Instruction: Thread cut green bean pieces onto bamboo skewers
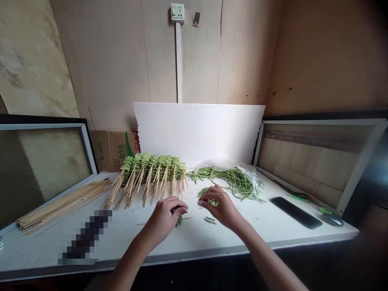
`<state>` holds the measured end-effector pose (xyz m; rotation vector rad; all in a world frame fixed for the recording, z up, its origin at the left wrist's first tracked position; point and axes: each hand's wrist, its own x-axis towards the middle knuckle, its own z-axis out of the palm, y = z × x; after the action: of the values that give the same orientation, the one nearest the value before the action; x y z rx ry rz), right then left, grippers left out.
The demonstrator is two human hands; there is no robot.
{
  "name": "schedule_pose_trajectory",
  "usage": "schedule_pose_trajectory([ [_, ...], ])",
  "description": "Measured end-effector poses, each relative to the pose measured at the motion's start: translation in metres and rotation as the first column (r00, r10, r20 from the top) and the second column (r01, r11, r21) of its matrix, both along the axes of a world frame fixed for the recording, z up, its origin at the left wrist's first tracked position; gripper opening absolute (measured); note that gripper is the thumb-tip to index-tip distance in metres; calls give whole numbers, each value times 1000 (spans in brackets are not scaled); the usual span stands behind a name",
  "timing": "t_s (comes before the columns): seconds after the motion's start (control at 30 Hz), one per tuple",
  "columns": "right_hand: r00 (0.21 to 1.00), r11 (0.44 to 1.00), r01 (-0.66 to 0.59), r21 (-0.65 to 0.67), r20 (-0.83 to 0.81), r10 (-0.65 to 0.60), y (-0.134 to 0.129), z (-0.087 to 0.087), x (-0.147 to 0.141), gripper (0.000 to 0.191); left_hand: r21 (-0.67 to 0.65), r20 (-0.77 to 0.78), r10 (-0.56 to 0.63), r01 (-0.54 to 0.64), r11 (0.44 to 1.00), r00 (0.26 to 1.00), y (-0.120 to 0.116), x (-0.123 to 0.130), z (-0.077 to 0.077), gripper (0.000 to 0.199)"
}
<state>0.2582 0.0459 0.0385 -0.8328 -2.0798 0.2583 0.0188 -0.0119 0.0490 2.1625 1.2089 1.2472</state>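
My left hand (169,214) is curled closed around a skewer with green bean pieces (179,220) below its fingers; the thin stick (188,218) pokes out to the right. To its right, my right hand (216,202) has thumb and fingers bent toward each other beside a small pile of cut beans (203,192); whether something small sits between its fingertips is too small to tell. Loose bean pieces (209,220) lie on the white table just below my right hand. Behind my left hand are stacked skewers of beans (151,163), their bare sticks pointing toward me.
Bare sticks (65,200) lie at left. Long uncut beans (239,180) rest in a clear plastic bag behind my right hand. At right are a black phone (296,212) and a mouse (332,219). A white board (198,131) and a cardboard box (113,149) stand at the back.
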Motion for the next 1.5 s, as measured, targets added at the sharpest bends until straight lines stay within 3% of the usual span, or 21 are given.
schedule_pose_trajectory([
  [0.07, 993, 996, 84, -40, 81, -81, 21, -17, 9, 34, -12, -4, -17, 17, 1000, 1000, 2, 0, -2, 16],
  [0.2, 968, 968, 138, -208, 234, -88, 52, -53, 25, 34, -54, -27, -45, 44, 998, 999, 10, -1, -12, 17],
  [0.33, 953, 912, 159, -377, 301, -42, 58, -65, 34, 24, -74, -62, -30, 26, 997, 998, 14, -3, -18, 18],
  [0.57, 974, 807, 115, -579, 226, 23, 50, -49, 37, 35, -143, -86, -38, 26, 989, 996, 15, -5, -18, 20],
  [0.8, 970, 823, 109, -557, 240, 34, 51, -47, 40, 31, -122, -97, -60, 48, 991, 993, 19, -10, -27, 39],
  [1.07, 966, 812, 37, -582, 231, 121, 48, -42, 37, 28, -144, 23, -56, 59, 988, 998, 18, -4, -25, 24],
  [1.17, 968, 806, -111, -582, 119, 220, 33, -24, 28, 34, -143, 64, -45, 54, 988, 997, 17, -1, -23, 28],
  [1.23, 941, 720, -286, -632, -43, 335, 17, -9, 17, 41, -132, 77, -42, 52, 990, 996, 14, 2, -21, 30],
  [1.27, 937, 716, -319, -621, -95, 335, 8, -2, 11, 43, -125, 80, -45, 55, 991, 996, 12, 3, -20, 31],
  [1.4, 961, 853, -275, -444, -90, 263, -20, 14, -8, 34, -98, 93, -76, 85, 992, 993, 6, 8, -16, 32],
  [1.5, 966, 887, -258, -383, -110, 234, -26, 17, -12, 31, -102, 80, -83, 91, 991, 993, 3, 8, -14, 34],
])
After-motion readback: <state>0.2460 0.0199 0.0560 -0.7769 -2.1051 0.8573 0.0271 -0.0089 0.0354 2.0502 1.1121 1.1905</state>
